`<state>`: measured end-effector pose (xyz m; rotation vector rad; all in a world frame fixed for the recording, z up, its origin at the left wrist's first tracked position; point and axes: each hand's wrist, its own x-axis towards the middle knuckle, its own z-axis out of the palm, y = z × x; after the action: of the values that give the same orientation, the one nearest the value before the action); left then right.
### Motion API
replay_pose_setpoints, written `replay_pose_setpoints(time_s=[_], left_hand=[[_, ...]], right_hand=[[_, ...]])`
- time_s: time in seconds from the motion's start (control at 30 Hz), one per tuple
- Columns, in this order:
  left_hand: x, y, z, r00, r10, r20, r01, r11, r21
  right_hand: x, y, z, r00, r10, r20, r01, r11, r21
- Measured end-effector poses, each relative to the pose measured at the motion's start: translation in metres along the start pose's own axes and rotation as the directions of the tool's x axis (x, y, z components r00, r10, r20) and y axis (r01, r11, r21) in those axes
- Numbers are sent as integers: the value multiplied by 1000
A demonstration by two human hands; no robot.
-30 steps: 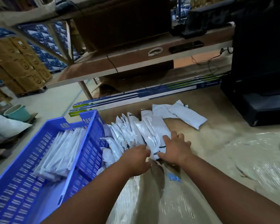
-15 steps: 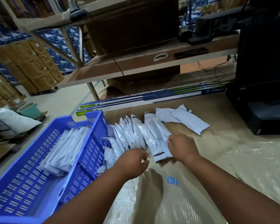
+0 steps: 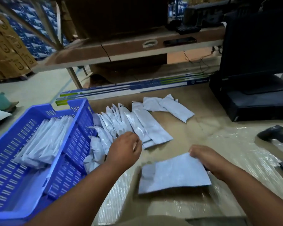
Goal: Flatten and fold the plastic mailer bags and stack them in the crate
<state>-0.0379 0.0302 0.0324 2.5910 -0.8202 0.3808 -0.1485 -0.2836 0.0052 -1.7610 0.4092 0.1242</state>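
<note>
Moved: right hand (image 3: 209, 162) has come back toward the body w/ one mailer bag (image 3: 174, 174) pulled off the row; 0.5 s ago it was up at the row's right end. Left hand (image 3: 124, 149) about where it was.
Bags, count: 1 unfolded in right hand; row of folded bags (image 3: 129, 124) fanned on the table, approx 10, overlap too tight for exact no.; 2 more folded bags (image 3: 168, 108) lying apart at far right of the row; stack of folded bags (image 3: 44, 144) in the crate, count not readable.
Crate: 1, blue plastic crate (image 3: 75, 154), left of the row, touching it.
Right hand fingers: curled, pinching the mailer's top right corner; bag hangs flat-ish, low over the table.
Left hand fingers: loosely curled, tips at near end of the row; whether they grip a bag, can't tell.
Surface: brown table (image 3: 194, 128), near part under shiny clear plastic wrap (image 3: 235, 152).
Far edge: long blue-green-white carton (image 3: 137, 87).
Right side: black printer (image 3: 258, 88), handheld scanner (image 3: 278, 139).
Room: wooden shelf (image 3: 129, 49) w/ phone (image 3: 180, 41) and coiled white cable (image 3: 149, 44); stacked cardboard boxes (image 3: 8, 51) at left.
</note>
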Motion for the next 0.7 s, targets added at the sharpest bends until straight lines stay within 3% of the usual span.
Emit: replay_pose_setpoints(time_s=[0.07,0.13,0.23,0.4,0.5,0.6,0.7], left_hand=[[-16,4,17,997,66,50,-65,997,-31],[-35,4,34,987,105,124,-101,994,-33],[-65,-1,48,980,109,165,-106,994,-26],[-102,-10,47,990,127,54,-126,992,-20],[-126,-24,52,969,128,209,-146,987,72],[-143,-34,57,919,-18,393,-67,977,201],[-139,-38,57,895,-125,427,8,964,266]], right_hand=[[-7,26,-4,999,35,14,-31,967,-252],[-7,43,0,999,18,-35,-29,935,-354],[-5,46,21,993,-73,-95,26,904,-427],[-1,41,71,981,-182,-65,127,860,-493],[1,39,86,974,-219,-56,156,830,-535],[3,44,87,973,-221,-61,122,725,-678],[0,45,92,960,-260,-104,68,576,-814]])
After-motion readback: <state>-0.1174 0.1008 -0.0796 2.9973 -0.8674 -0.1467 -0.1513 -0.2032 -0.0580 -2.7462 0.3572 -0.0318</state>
